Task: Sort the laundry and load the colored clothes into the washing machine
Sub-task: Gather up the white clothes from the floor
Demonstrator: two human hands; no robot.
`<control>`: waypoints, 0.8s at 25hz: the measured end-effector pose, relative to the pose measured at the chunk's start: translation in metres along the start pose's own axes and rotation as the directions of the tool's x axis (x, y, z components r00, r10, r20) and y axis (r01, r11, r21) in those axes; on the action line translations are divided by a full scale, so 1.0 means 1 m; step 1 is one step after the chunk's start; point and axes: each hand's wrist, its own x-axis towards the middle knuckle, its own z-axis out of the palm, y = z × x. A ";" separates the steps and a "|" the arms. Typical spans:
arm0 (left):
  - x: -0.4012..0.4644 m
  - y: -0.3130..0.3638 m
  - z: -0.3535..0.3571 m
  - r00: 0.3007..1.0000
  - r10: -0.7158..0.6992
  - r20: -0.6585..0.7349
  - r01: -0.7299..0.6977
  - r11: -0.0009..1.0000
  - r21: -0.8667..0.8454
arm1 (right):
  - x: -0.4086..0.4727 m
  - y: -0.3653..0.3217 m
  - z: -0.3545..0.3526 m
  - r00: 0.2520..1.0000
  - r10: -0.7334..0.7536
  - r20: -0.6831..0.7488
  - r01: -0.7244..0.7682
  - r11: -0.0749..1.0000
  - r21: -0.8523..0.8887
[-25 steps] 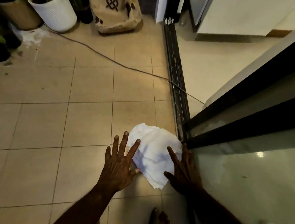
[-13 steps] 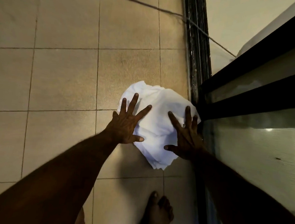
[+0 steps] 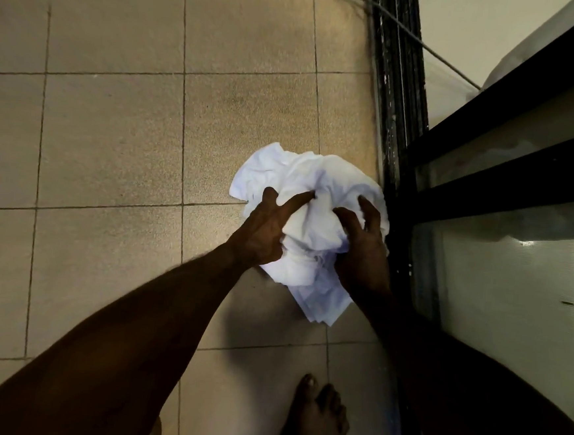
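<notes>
A crumpled white cloth lies on the beige tiled floor, close beside the dark door track. My left hand grips its left side, fingers curled into the fabric with the index finger stretched across it. My right hand clutches its right side, fingers bent and dug into the folds. The fabric is bunched up between both hands. Its lower corner trails on the tile below my wrists. No washing machine or coloured clothes are in view.
A black sliding door track runs along the right of the cloth, with a glass door panel beyond it. A thin cable crosses the track at the top. My bare foot stands on the tile below the cloth.
Both hands went from lying flat and spread on the cloth to closing on it, bunching the fabric together. The view has tilted further down and closer to the floor.
</notes>
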 end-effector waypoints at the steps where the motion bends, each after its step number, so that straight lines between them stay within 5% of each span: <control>1: -0.003 0.003 -0.005 1.000 0.001 -0.018 -0.002 0.999 -0.038 | 0.001 -0.006 -0.007 0.999 0.017 -0.032 -0.016 1.000 0.020; 9: -0.065 0.056 -0.076 0.985 0.023 -0.171 -0.065 0.967 -0.246 | -0.023 -0.089 -0.108 0.985 -0.017 -0.172 0.054 0.976 0.209; 14: -0.108 0.098 -0.143 0.962 -0.179 -0.206 0.042 0.843 -0.536 | -0.033 -0.166 -0.181 0.975 -0.084 -0.207 0.135 0.960 0.246; 20: -0.183 0.133 -0.260 0.938 0.011 -0.347 -0.107 0.960 -0.258 | -0.032 -0.265 -0.280 0.919 -0.202 -0.340 0.298 0.919 0.259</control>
